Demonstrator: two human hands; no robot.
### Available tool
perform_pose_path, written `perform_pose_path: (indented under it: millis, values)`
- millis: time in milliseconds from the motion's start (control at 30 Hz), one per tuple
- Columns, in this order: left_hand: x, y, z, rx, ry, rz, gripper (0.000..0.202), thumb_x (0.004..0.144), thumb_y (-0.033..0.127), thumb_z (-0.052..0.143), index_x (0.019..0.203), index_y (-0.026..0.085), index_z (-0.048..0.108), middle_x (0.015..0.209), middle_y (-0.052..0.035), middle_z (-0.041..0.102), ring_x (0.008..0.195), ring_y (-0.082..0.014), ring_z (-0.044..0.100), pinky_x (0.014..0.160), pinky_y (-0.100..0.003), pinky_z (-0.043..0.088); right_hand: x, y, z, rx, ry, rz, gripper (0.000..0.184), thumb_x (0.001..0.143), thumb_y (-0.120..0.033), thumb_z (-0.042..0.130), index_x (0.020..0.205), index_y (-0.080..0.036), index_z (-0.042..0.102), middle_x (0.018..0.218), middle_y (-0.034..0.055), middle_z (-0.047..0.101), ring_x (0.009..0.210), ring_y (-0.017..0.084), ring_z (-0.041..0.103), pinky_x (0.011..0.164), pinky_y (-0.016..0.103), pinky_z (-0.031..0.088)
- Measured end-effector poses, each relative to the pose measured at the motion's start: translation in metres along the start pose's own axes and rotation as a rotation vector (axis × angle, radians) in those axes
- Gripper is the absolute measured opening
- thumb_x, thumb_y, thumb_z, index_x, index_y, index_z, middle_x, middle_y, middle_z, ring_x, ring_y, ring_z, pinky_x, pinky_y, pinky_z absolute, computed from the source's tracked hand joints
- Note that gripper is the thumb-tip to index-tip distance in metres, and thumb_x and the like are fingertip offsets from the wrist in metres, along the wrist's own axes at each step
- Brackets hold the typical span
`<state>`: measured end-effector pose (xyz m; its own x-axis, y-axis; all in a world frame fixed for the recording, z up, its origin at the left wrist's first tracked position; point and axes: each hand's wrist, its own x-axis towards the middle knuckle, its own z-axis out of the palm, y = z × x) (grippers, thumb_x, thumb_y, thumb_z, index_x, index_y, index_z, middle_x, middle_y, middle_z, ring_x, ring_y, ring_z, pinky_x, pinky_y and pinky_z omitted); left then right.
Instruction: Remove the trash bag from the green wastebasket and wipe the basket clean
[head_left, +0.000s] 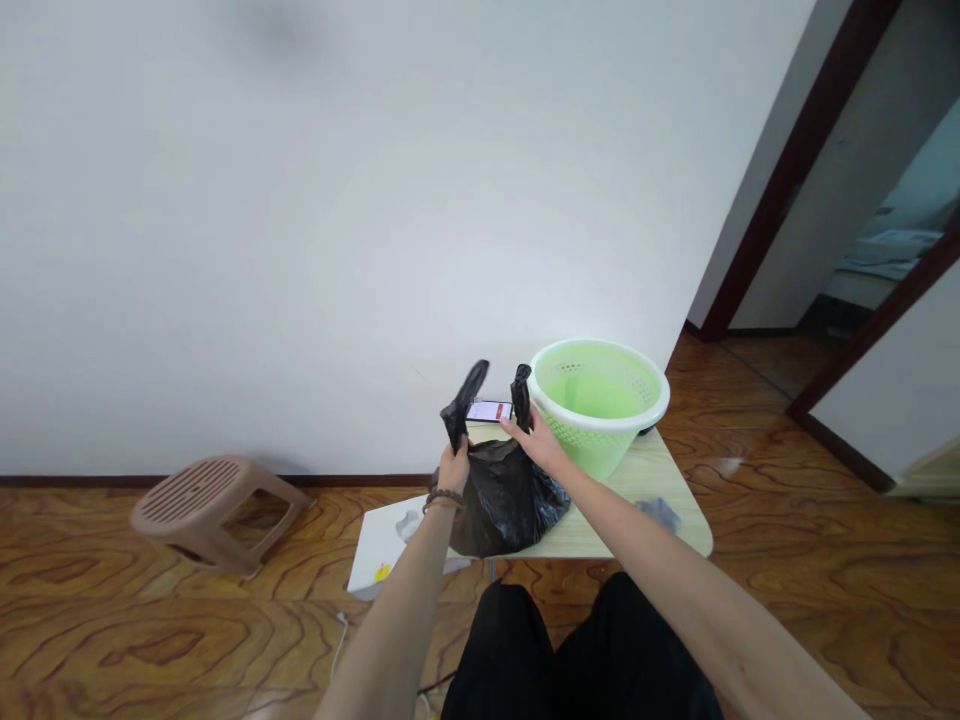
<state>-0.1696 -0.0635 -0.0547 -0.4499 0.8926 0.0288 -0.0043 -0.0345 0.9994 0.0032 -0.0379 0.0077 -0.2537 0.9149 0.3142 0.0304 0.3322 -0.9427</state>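
Observation:
A black plastic bag [502,500] with a full, rounded body rests on the light wooden table [682,480]. My left hand [454,467] is closed round its left handle, which sticks up above the fingers. On the other side my right hand [538,437] grips the right handle, also pointing upward. Between the two handles the bag's mouth is gathered low; its contents are hidden. Just behind the bag lies a phone [489,411] with its screen lit.
A green basket [600,400] with a white rim stands right of the bag. Grey cloth [660,514] lies near the table's right front. A white box [379,545] is at the left, and a brown plastic stool [217,500] stands on the floor by the wall.

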Motion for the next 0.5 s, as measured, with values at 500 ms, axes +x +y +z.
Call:
perform_pose_path:
  millis: [500]
  values:
    - [0.008, 0.012, 0.007, -0.768, 0.254, -0.260, 0.039, 0.088, 0.043, 0.032, 0.057, 0.021, 0.035, 0.071, -0.0065, 0.068, 0.075, -0.0203, 0.065, 0.081, -0.042, 0.045, 0.008, 0.057, 0.025, 0.298, -0.007, 0.229, 0.044, 0.077, -0.053, 0.051, 0.092, -0.015, 0.066, 0.098, 0.0096, 0.067, 0.093, 0.021, 0.060, 0.087, 0.037, 0.041]
